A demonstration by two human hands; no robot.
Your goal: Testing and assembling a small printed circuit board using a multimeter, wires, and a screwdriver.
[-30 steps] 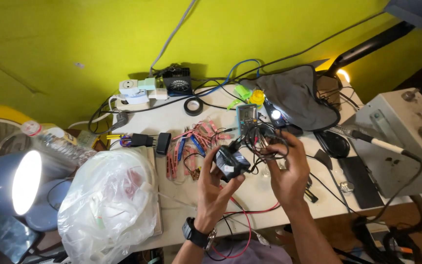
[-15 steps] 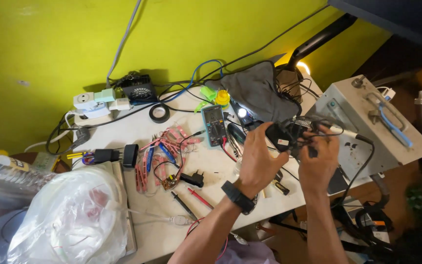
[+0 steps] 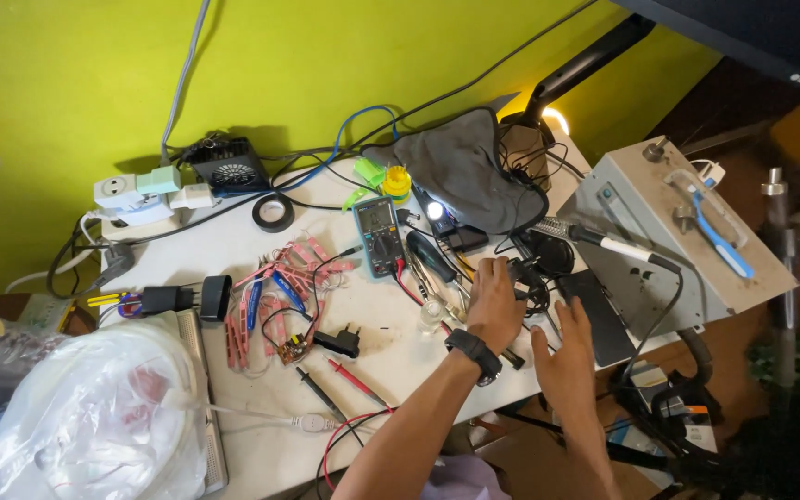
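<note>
Looking down at my cluttered white bench point(image 3: 233, 250), I see my left hand point(image 3: 495, 301), wristwatch point(image 3: 474, 352) on it, lying over a black tangle of small parts and wires point(image 3: 531, 278) near the bench's right edge; its fingers curl down onto that tangle, but I cannot tell whether they grip anything, since the hand hides what is under it. My right hand point(image 3: 568, 356) hangs just beside it, fingers spread wide and holding nothing, next to a flat black rectangular block point(image 3: 599, 319). Packaging is sparse: a big bulging clear plastic bag point(image 3: 85, 417) fills the lower left corner (something pinkish shows through it, too blurred to name), and its lower part is cut off by the frame. A small yellow label sits on a bottle-like thing at the far left edge, mostly out of view. Mid-bench stands a teal multimeter point(image 3: 378, 233) with a dark face, its red and black probes point(image 3: 340, 384) lying well apart from it toward me. A roll of black tape point(image 3: 273, 213) sits near the white power strip point(image 3: 141, 196). To the right, a grey metal box point(image 3: 668, 241) carries a blue-handled tool point(image 3: 715, 231) on top. A grey cloth point(image 3: 465, 171) covers whatever lies behind the multimeter.
</note>
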